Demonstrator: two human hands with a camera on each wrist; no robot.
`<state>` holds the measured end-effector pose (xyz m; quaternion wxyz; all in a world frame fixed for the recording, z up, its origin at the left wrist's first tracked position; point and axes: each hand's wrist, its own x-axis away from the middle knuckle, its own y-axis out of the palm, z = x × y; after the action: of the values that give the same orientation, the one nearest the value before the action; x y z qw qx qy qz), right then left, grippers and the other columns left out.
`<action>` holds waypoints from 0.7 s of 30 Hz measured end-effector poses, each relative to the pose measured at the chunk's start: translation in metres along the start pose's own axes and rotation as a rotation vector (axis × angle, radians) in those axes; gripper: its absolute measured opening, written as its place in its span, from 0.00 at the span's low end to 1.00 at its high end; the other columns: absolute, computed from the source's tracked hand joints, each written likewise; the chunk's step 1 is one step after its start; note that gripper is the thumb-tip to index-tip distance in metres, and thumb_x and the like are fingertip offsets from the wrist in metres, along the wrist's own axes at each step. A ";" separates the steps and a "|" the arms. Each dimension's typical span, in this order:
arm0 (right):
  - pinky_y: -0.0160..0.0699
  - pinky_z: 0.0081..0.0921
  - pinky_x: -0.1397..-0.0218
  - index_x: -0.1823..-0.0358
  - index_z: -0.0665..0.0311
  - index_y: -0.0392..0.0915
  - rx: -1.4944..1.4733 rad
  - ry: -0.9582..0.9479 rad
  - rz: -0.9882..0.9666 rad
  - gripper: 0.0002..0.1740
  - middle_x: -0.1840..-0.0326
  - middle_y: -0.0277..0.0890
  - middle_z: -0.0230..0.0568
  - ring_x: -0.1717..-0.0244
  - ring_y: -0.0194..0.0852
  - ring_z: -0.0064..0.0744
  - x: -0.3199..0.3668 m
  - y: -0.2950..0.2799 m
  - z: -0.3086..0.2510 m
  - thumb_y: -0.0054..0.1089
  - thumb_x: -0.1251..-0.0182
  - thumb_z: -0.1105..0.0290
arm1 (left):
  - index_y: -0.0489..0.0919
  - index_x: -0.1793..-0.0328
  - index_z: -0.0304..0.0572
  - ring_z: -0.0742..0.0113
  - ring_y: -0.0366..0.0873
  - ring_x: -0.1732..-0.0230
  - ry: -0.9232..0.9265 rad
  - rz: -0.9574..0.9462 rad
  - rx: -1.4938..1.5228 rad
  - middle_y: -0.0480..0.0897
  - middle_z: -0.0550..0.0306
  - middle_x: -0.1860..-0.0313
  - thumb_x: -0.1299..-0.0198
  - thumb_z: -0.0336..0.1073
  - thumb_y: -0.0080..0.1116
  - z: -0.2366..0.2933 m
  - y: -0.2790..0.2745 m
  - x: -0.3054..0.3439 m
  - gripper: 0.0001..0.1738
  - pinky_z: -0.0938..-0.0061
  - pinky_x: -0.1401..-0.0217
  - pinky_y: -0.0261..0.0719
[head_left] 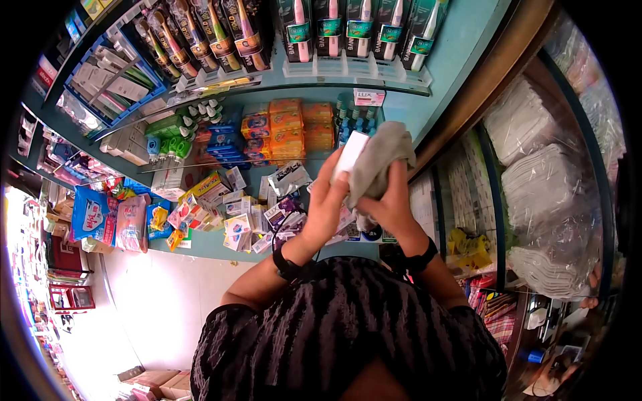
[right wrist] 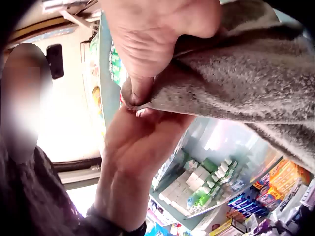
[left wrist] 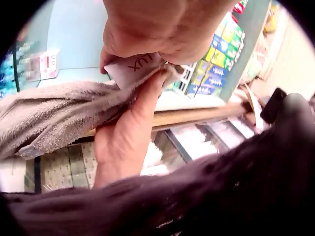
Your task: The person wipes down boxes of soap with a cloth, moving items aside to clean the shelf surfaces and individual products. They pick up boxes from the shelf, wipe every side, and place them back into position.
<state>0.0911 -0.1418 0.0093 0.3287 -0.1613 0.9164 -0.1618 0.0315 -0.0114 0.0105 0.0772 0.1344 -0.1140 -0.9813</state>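
Note:
Both hands are raised over the counter. My left hand (head_left: 326, 206) grips a white box (head_left: 352, 154); the left wrist view shows LUX printed on this box (left wrist: 134, 70). A grey cloth (head_left: 382, 164) is bunched in my right hand (head_left: 394, 204) and lies against the box's side. In the right wrist view the cloth (right wrist: 231, 73) hangs in folds from the right hand (right wrist: 157, 39), whose thumb presses its edge close to the left hand (right wrist: 142, 147). The cloth hides part of the box and some right fingers.
Loose small boxes (head_left: 239, 230) and packets lie on the counter below. Orange soap packs (head_left: 286, 125), blue bottles and a LUX box (head_left: 369, 97) stand on the glass shelf. Toothbrush packs (head_left: 299, 30) fill the shelf above. Bagged white goods (head_left: 542, 180) are stacked at the right.

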 end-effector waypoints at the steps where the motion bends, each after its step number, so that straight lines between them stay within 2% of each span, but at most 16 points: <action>1: 0.57 0.43 0.39 0.38 0.66 0.55 0.126 0.047 0.016 0.50 0.43 0.55 0.54 0.40 0.55 0.55 0.005 0.006 -0.001 0.75 0.64 0.63 | 0.54 0.29 0.35 0.65 0.61 0.36 0.078 0.007 -0.120 0.64 0.51 0.36 0.31 0.42 0.41 -0.001 0.002 0.001 0.29 0.73 0.34 0.58; 4: 0.58 0.41 0.39 0.40 0.66 0.57 0.028 0.142 0.051 0.48 0.43 0.55 0.52 0.40 0.55 0.52 0.000 0.002 0.004 0.76 0.65 0.63 | 0.53 0.28 0.36 0.65 0.60 0.36 0.011 -0.035 -0.077 0.63 0.50 0.36 0.31 0.42 0.42 0.000 0.001 -0.002 0.29 0.72 0.34 0.57; 7: 0.62 0.37 0.41 0.42 0.67 0.58 -0.062 0.141 0.080 0.45 0.44 0.60 0.50 0.41 0.60 0.45 -0.004 0.003 0.006 0.75 0.63 0.65 | 0.54 0.29 0.36 0.67 0.62 0.38 -0.065 -0.056 0.122 0.64 0.50 0.38 0.32 0.41 0.45 -0.007 -0.001 -0.002 0.30 0.74 0.36 0.60; 8: 0.63 0.35 0.42 0.42 0.67 0.59 -0.168 0.197 0.114 0.43 0.45 0.62 0.48 0.42 0.62 0.41 -0.005 0.003 0.007 0.74 0.62 0.66 | 0.54 0.29 0.36 0.67 0.62 0.39 -0.085 -0.066 0.191 0.65 0.50 0.39 0.32 0.41 0.46 -0.009 -0.001 0.000 0.30 0.74 0.37 0.60; 10: 0.65 0.31 0.44 0.43 0.67 0.60 -0.379 0.313 0.183 0.40 0.47 0.65 0.45 0.45 0.65 0.35 -0.008 0.001 0.010 0.73 0.59 0.69 | 0.55 0.31 0.35 0.68 0.64 0.41 -0.061 -0.088 0.056 0.67 0.51 0.40 0.33 0.41 0.46 -0.007 0.000 0.005 0.29 0.74 0.38 0.62; 11: 0.68 0.24 0.47 0.46 0.69 0.65 -0.292 0.205 0.238 0.29 0.52 0.70 0.40 0.51 0.70 0.27 -0.007 0.004 0.020 0.67 0.49 0.72 | 0.56 0.31 0.35 0.69 0.65 0.42 -0.047 -0.098 -0.012 0.68 0.51 0.41 0.33 0.41 0.46 -0.007 0.000 0.007 0.28 0.75 0.39 0.63; 14: 0.70 0.23 0.49 0.49 0.69 0.68 -0.509 0.321 0.206 0.19 0.53 0.73 0.38 0.54 0.72 0.26 -0.012 -0.005 0.021 0.60 0.41 0.72 | 0.57 0.33 0.34 0.69 0.67 0.44 -0.086 -0.143 -0.027 0.69 0.51 0.44 0.35 0.38 0.47 -0.006 -0.001 0.007 0.27 0.73 0.41 0.66; 15: 0.72 0.21 0.53 0.50 0.69 0.70 -0.540 0.277 0.261 0.15 0.55 0.75 0.36 0.58 0.74 0.24 -0.012 -0.001 0.025 0.54 0.34 0.70 | 0.57 0.33 0.34 0.69 0.68 0.45 -0.141 -0.133 0.062 0.69 0.52 0.44 0.35 0.38 0.47 -0.007 -0.003 0.006 0.27 0.72 0.41 0.66; 18: 0.72 0.21 0.54 0.48 0.68 0.69 -0.833 0.437 0.326 0.17 0.54 0.75 0.35 0.59 0.74 0.23 -0.013 -0.001 0.026 0.51 0.32 0.65 | 0.58 0.35 0.34 0.68 0.68 0.45 -0.295 -0.098 0.387 0.70 0.53 0.44 0.35 0.38 0.44 -0.009 -0.007 -0.001 0.25 0.70 0.42 0.68; 20: 0.71 0.22 0.50 0.47 0.68 0.69 -0.980 0.572 0.323 0.18 0.52 0.74 0.35 0.55 0.72 0.24 -0.011 -0.002 0.027 0.49 0.31 0.63 | 0.59 0.35 0.35 0.67 0.69 0.45 -0.392 -0.074 0.684 0.70 0.53 0.44 0.34 0.38 0.43 -0.006 -0.008 -0.007 0.24 0.69 0.42 0.68; 21: 0.70 0.23 0.49 0.46 0.67 0.69 -1.053 0.640 0.322 0.18 0.51 0.73 0.36 0.53 0.71 0.24 -0.010 -0.003 0.026 0.47 0.30 0.62 | 0.59 0.36 0.36 0.65 0.69 0.43 -0.399 -0.086 0.705 0.70 0.53 0.43 0.32 0.41 0.40 -0.008 -0.010 -0.009 0.23 0.68 0.40 0.68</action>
<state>0.1160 -0.1455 -0.0035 -0.0646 -0.1053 0.9387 0.3218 0.0407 -0.0013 0.0028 -0.0386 -0.0359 -0.4505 -0.8912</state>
